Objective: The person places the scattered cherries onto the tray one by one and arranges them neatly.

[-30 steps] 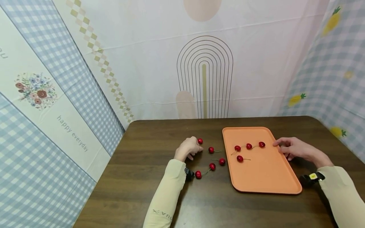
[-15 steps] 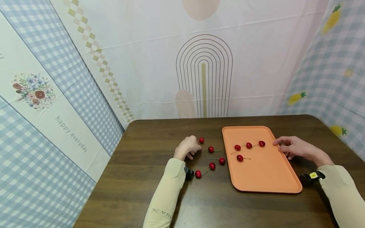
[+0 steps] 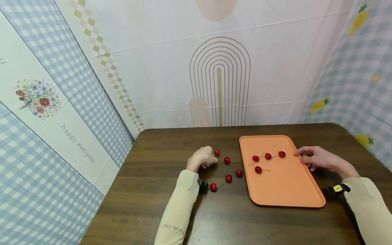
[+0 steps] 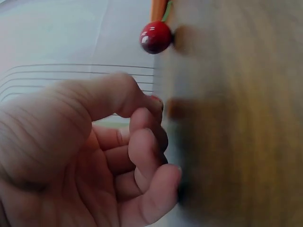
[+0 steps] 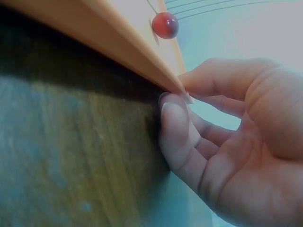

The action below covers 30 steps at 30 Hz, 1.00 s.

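Observation:
My left hand point(image 3: 202, 159) is low over the table with its fingers curled, and thumb and index finger pinch a cherry point(image 3: 217, 152) by its stem. The left wrist view mostly hides that cherry behind the fingertips; another cherry point(image 4: 155, 37) shows beyond them. My right hand point(image 3: 321, 159) grips the right rim of an orange tray point(image 3: 288, 190), thumb on top and curled fingers underneath, as the right wrist view shows. Several cherries lie in the tray's upper half, among them one at the right point(image 3: 281, 154) and a lower one point(image 3: 258, 169).
Left of the tray, several more stemmed cherries lie on the dark wooden table point(image 3: 147, 190): one near the hand point(image 3: 227, 160), one by the tray's edge point(image 3: 239, 173), two closer to the front. A patterned cloth point(image 3: 153, 68) hangs behind the table.
The cherry at my left fingertips has shifted slightly, first up and right, then a little down, its stem now showing toward the fingers. The right hand and tray stay put.

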{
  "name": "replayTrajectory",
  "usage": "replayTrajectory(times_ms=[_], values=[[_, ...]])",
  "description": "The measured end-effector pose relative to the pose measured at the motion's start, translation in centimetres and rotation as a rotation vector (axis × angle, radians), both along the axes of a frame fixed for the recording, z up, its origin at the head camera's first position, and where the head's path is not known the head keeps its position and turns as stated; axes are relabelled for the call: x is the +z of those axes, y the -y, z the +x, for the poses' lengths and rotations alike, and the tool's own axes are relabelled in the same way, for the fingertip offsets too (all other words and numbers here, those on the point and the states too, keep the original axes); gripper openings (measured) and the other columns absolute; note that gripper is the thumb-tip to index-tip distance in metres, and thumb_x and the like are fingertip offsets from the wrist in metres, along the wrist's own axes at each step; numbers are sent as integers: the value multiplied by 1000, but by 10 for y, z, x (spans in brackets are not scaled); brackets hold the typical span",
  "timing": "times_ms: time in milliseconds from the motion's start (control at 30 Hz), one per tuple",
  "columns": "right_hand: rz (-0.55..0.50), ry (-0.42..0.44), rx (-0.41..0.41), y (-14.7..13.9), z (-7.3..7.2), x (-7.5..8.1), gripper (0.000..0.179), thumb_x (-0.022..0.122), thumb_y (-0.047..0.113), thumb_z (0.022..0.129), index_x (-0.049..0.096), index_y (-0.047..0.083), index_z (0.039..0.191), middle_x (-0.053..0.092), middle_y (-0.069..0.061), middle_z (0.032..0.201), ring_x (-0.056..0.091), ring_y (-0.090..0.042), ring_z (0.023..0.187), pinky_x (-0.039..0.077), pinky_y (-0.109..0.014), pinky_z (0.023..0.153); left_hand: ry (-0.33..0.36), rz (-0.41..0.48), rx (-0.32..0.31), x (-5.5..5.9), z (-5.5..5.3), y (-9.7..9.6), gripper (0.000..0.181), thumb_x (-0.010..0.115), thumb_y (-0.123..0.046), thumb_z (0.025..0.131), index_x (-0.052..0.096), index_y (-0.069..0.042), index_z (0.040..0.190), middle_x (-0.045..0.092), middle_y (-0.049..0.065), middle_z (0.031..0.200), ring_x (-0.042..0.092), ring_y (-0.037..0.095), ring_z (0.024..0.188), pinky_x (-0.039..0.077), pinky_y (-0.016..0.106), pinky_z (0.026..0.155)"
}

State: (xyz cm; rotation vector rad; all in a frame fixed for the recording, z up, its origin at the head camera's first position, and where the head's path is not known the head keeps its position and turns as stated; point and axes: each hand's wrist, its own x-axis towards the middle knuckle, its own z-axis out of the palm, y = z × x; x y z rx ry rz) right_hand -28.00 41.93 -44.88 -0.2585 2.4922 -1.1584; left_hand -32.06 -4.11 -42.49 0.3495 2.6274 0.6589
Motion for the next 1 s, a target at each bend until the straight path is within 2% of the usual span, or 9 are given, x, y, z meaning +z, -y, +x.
replayTrajectory(times_ms=[167, 333, 433, 600, 733, 867, 1000], values=[[0, 10, -6, 1, 0, 1, 43, 58, 15, 96, 49, -6, 133, 53, -9, 83, 57, -17, 62, 54, -32, 58, -14, 10, -68, 7, 1, 2, 45, 59, -18, 91, 40, -17, 50, 42, -3, 50, 43, 11, 45, 50, 26, 50], [1, 11, -10, 1, 0, 0, 43, 58, 15, 97, 48, -6, 133, 53, -8, 83, 57, -16, 63, 54, -32, 59, -65, 20, -119, 16, 5, -4, 43, 57, -19, 87, 35, -18, 50, 33, -6, 48, 39, 9, 44, 32, 23, 43], [1, 9, -8, 1, 1, 0, 43, 58, 15, 97, 48, -6, 133, 53, -8, 83, 57, -16, 63, 54, -32, 59, -94, 39, -138, 22, 8, -10, 42, 58, -20, 86, 36, -19, 50, 32, -7, 48, 35, 8, 45, 27, 24, 44], [1, 1, -3, 1, 1, 1, 42, 58, 14, 97, 49, -6, 133, 52, -9, 84, 57, -16, 63, 54, -32, 59, -148, 69, -172, 32, 14, -26, 33, 60, -19, 86, 49, -18, 55, 40, -8, 54, 37, 8, 51, 29, 25, 48], [-1, 4, -2, 1, 1, 2, 42, 57, 14, 97, 49, -6, 133, 52, -9, 84, 57, -16, 63, 55, -32, 59, -176, 90, -203, 35, 18, -41, 21, 60, -16, 85, 58, -16, 65, 50, -8, 60, 43, 7, 56, 35, 24, 52], [1, 8, -4, 1, 1, 2, 43, 57, 15, 97, 49, -6, 133, 52, -9, 85, 57, -16, 64, 55, -32, 59, -188, 95, -240, 35, 21, -59, 24, 59, -13, 85, 52, -18, 62, 45, -8, 57, 42, 6, 53, 34, 23, 51], [-4, 11, -3, 1, 2, 2, 43, 58, 16, 97, 48, -6, 133, 52, -9, 85, 57, -16, 64, 55, -32, 59, -216, 81, -294, 36, 24, -78, 30, 57, -11, 85, 44, -18, 59, 36, -7, 55, 34, 6, 50, 29, 21, 49]])
